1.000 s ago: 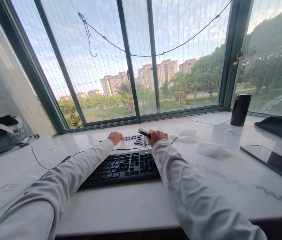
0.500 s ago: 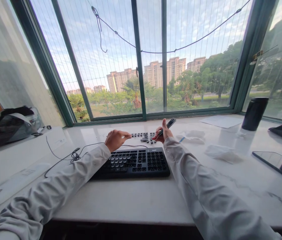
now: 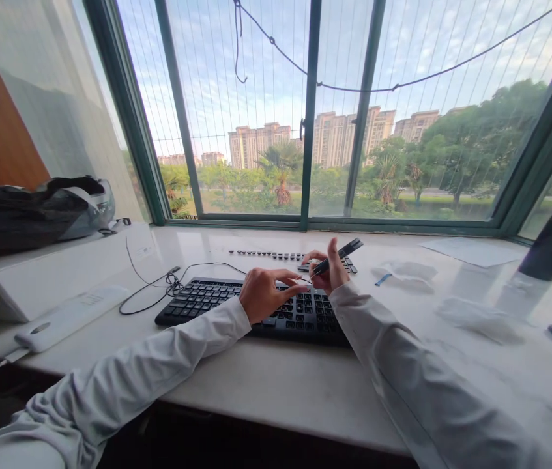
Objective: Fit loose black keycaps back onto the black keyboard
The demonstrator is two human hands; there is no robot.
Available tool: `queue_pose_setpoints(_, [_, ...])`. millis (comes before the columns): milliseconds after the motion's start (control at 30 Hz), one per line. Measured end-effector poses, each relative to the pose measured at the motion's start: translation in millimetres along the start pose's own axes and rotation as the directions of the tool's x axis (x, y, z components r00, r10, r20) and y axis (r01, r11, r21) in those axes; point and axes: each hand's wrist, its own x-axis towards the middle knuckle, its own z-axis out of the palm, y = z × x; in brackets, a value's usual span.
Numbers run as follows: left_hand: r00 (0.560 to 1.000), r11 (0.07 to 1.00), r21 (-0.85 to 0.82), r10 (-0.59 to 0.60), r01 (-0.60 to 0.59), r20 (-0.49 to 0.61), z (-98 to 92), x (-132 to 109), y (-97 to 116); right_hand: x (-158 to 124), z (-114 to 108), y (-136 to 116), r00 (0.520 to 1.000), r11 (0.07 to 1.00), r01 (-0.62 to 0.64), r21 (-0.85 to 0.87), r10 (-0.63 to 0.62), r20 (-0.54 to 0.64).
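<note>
over the black keyboard (image 3: 251,306), the right hand (image 3: 327,270) grips a dark tool (image 3: 337,256); the left hand (image 3: 263,293) hovers, fingers pinched together, empty.

no legible text, keyboard (image 3: 236,303) key legends and white box (image 3: 36,280) label too small

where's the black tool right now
In the head view the black tool is in the right hand, raised above the keyboard's right end, near the loose keys.
</note>
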Motion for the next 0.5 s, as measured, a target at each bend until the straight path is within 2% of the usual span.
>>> queue_pose_setpoints(400, [1.000, 1.000, 0.024, 0.005, -0.005, -0.027, -4.1, -1.9, 2.0, 0.9, -2.4, 5.9, 0.991, 0.996, 0.023, -0.091, -0.035, -0.133])
queue_pose_setpoints(500, [0.999, 1.000, 0.029, -0.001, 0.002, -0.045, -6.3, -0.8, 1.8, 0.0, 0.2, 6.4, 0.989, 0.995, -0.024, -0.094, 0.010, -0.146])
